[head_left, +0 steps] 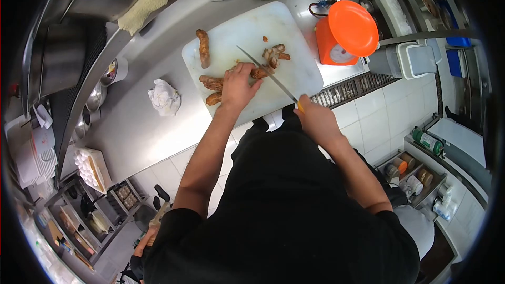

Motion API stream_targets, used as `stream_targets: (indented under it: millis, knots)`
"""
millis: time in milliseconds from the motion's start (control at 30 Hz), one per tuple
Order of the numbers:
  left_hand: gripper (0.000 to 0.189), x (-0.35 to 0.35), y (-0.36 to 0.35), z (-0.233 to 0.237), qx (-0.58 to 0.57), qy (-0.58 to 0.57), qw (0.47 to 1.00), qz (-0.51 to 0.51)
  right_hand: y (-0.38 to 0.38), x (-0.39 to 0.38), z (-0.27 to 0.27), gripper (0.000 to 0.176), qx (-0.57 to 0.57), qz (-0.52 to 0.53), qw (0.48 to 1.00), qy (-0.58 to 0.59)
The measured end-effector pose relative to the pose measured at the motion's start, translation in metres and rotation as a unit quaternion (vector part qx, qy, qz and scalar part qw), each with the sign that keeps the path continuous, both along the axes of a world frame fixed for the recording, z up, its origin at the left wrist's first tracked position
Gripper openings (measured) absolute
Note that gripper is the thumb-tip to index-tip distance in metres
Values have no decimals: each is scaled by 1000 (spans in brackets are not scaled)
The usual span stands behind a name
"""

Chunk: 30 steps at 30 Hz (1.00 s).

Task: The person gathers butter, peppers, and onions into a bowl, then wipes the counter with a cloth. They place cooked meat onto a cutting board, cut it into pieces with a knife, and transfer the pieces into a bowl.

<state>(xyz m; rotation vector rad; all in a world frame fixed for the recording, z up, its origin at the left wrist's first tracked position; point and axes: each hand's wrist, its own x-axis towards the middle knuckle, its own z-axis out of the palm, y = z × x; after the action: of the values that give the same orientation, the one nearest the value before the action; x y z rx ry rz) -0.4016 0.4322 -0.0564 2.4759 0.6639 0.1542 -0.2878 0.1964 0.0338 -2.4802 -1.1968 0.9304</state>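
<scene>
Currently: my left hand [238, 85] clamps down on the meat [259, 72] mid-board [294, 31], fingers curled over it. My right hand [314, 118] is closed round the knife [265, 71] handle, blade across the meat. Meat looks soft, greasy, probably slippery; pin it beside the cut.

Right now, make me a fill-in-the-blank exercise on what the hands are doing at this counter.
1. The right hand grips a ____ with a yellow handle.
2. The left hand steadies a meat piece on the white ____.
3. The kitchen scale has a round pan coloured ____.
Missing words: knife; cutting board; orange.
</scene>
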Motion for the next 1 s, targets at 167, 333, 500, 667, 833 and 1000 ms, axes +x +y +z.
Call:
stream_targets:
  millis: [167, 333, 500, 667, 833, 1000]
  knots:
    - [38, 4, -3, -9, 11, -24, 1000, -2, -8, -9, 8, 26, -60, -6, 998, 17]
    - [36, 7, -1, -8, 30, -27, 999, -22, 6, -13, -29, 26, -22, 3, 1000, 17]
    - [35, 4, -2, -7, 26, -13, 999, -15, 45, -10, -60, 29, 3, 3, 1000, 22]
    - [35, 3, 6, -3, 43, -16, 998, 34, 65, 6, -58, 30, 28, -2, 999, 25]
    - [35, 17, 21, 4, 15, -78, 991, 108, 37, 14, -36, 29, 95, -69, 992, 46]
    - [51, 44, 7, -11, -88, -178, 976, 95, -16, 19, -49, 31, 134, -225, 956, 129]
